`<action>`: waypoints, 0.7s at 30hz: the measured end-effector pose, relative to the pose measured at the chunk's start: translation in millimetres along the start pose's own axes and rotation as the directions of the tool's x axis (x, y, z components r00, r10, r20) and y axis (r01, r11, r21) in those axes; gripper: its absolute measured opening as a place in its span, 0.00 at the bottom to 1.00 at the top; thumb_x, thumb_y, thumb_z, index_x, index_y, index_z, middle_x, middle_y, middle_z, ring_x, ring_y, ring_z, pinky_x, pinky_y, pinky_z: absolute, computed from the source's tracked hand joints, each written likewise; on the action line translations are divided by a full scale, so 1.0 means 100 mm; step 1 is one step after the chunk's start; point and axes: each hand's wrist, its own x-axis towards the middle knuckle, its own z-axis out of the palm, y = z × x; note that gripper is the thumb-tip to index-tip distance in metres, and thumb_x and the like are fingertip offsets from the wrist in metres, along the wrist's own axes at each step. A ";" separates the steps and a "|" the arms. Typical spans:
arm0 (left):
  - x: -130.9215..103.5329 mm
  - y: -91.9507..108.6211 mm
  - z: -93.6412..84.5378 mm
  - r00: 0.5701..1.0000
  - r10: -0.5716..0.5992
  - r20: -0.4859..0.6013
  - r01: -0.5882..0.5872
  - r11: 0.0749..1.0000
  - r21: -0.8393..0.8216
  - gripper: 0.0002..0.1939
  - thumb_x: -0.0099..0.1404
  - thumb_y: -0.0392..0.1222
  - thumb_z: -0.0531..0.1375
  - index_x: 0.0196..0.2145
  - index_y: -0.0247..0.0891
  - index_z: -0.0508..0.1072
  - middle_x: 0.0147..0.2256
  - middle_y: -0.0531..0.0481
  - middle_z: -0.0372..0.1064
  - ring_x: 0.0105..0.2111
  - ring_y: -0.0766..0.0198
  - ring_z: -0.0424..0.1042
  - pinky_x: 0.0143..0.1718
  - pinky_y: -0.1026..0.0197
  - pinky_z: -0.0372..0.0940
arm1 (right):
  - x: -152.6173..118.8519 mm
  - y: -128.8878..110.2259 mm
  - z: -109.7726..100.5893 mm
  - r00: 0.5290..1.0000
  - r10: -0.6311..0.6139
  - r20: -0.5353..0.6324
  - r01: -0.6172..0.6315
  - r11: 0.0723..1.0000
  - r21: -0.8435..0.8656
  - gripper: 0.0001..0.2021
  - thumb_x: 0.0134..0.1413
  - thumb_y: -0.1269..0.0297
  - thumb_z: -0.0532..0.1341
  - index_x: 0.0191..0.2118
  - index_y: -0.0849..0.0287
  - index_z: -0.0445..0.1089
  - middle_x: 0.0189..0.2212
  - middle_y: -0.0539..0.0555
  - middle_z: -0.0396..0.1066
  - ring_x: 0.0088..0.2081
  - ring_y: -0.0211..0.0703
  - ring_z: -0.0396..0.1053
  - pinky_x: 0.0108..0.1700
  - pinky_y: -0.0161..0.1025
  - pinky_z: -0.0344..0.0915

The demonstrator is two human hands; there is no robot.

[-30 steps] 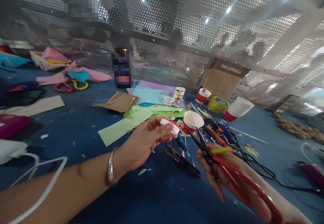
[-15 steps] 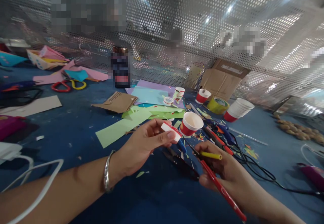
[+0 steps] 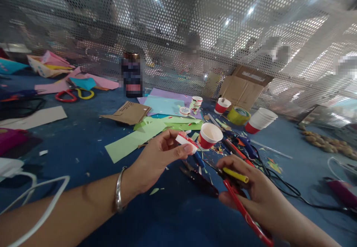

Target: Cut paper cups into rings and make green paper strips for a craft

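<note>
My left hand (image 3: 160, 154) pinches a small white-and-red paper piece (image 3: 185, 141) between thumb and fingers. Scissors (image 3: 242, 206) with a red handle and a yellow part are gripped in my right hand (image 3: 248, 191). Their dark blades point up and left, close to the lower right end of the paper piece; whether they touch it I cannot tell. Just behind the paper piece stands an upright red-and-white paper cup (image 3: 209, 136). A dark-handled cutting tool (image 3: 199, 179) lies on the blue table between my hands.
Green paper strips (image 3: 134, 141) and a cardboard piece (image 3: 129, 113) lie ahead. Yellow tape (image 3: 239, 115), stacked cups (image 3: 261, 120) and a glue gun (image 3: 249, 145) with black cable are on the right. Another pair of scissors (image 3: 66, 95) rests at left. A perforated metal screen (image 3: 167, 35) stands behind.
The scissors have shifted slightly down and right, their blades drawing a little away from the paper piece. My left hand stays nearly where it was, still pinching the piece.
</note>
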 end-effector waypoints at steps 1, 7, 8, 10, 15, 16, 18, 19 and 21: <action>0.00 0.00 0.00 1.000 0.001 0.008 -0.001 1.000 0.001 0.18 0.59 0.43 0.71 0.44 0.37 0.72 0.41 0.48 0.75 0.41 0.63 0.73 0.43 0.61 0.66 | 0.00 -0.01 0.00 1.000 0.002 0.003 -0.002 1.000 -0.008 0.18 0.58 0.55 0.67 0.51 0.48 0.65 0.38 0.48 0.65 0.32 0.37 0.61 0.35 0.34 0.64; 0.00 0.01 0.01 1.000 0.013 0.010 -0.013 1.000 -0.011 0.18 0.59 0.42 0.72 0.44 0.37 0.72 0.41 0.48 0.75 0.40 0.64 0.72 0.43 0.62 0.65 | 0.00 -0.01 -0.01 1.000 -0.003 -0.003 0.003 1.000 -0.024 0.17 0.58 0.56 0.66 0.51 0.49 0.65 0.38 0.48 0.66 0.33 0.38 0.61 0.36 0.34 0.64; 0.00 0.00 0.01 1.000 0.016 0.009 -0.016 1.000 -0.013 0.19 0.59 0.42 0.72 0.44 0.37 0.72 0.41 0.48 0.75 0.40 0.64 0.72 0.43 0.62 0.65 | -0.01 -0.01 -0.01 1.000 0.000 -0.001 0.000 1.000 -0.022 0.17 0.58 0.56 0.66 0.51 0.49 0.65 0.38 0.48 0.66 0.33 0.38 0.62 0.36 0.34 0.64; 0.00 0.00 0.01 1.000 0.015 0.011 -0.015 1.000 -0.017 0.19 0.59 0.42 0.72 0.45 0.37 0.72 0.41 0.48 0.75 0.40 0.64 0.72 0.43 0.62 0.65 | -0.01 -0.02 -0.01 1.000 0.005 0.004 -0.005 1.000 -0.011 0.18 0.58 0.55 0.67 0.51 0.49 0.65 0.39 0.48 0.66 0.34 0.39 0.63 0.37 0.34 0.65; 0.01 -0.01 0.00 1.000 0.021 0.013 -0.021 1.000 -0.018 0.19 0.59 0.42 0.72 0.45 0.38 0.72 0.41 0.49 0.75 0.40 0.64 0.72 0.43 0.61 0.65 | 0.01 -0.01 -0.01 1.000 -0.007 -0.007 0.007 1.000 0.007 0.18 0.58 0.53 0.67 0.51 0.49 0.65 0.39 0.49 0.68 0.33 0.39 0.64 0.36 0.35 0.66; 0.02 -0.02 0.00 0.999 0.032 0.005 -0.032 0.999 -0.017 0.18 0.59 0.42 0.72 0.44 0.38 0.72 0.41 0.49 0.75 0.40 0.64 0.72 0.43 0.61 0.66 | 0.02 -0.01 -0.01 1.000 -0.012 -0.006 0.012 1.000 0.007 0.18 0.57 0.53 0.67 0.51 0.49 0.65 0.39 0.49 0.68 0.33 0.39 0.65 0.36 0.35 0.66; 0.02 -0.02 -0.01 0.999 0.052 -0.013 -0.053 0.998 -0.017 0.17 0.59 0.42 0.72 0.43 0.39 0.73 0.40 0.50 0.75 0.40 0.64 0.73 0.44 0.61 0.66 | 0.04 -0.01 -0.02 1.000 -0.025 -0.009 0.025 1.000 0.001 0.19 0.57 0.54 0.67 0.51 0.50 0.66 0.40 0.49 0.69 0.34 0.39 0.65 0.36 0.34 0.66; 0.02 -0.02 -0.02 0.998 0.056 -0.018 -0.056 0.998 -0.016 0.17 0.59 0.42 0.72 0.43 0.39 0.73 0.40 0.51 0.75 0.40 0.64 0.73 0.44 0.61 0.65 | 0.05 -0.01 -0.03 0.999 -0.031 -0.012 0.031 1.000 -0.006 0.19 0.56 0.55 0.68 0.51 0.50 0.66 0.39 0.49 0.69 0.34 0.39 0.65 0.36 0.34 0.66; 0.02 -0.02 -0.01 0.999 0.046 -0.016 -0.046 0.999 -0.008 0.18 0.59 0.42 0.72 0.44 0.39 0.73 0.41 0.51 0.75 0.41 0.64 0.73 0.44 0.61 0.65 | 0.07 -0.02 -0.03 0.999 -0.036 -0.011 0.036 0.999 -0.016 0.19 0.57 0.55 0.67 0.51 0.51 0.66 0.39 0.49 0.69 0.34 0.39 0.65 0.36 0.34 0.66</action>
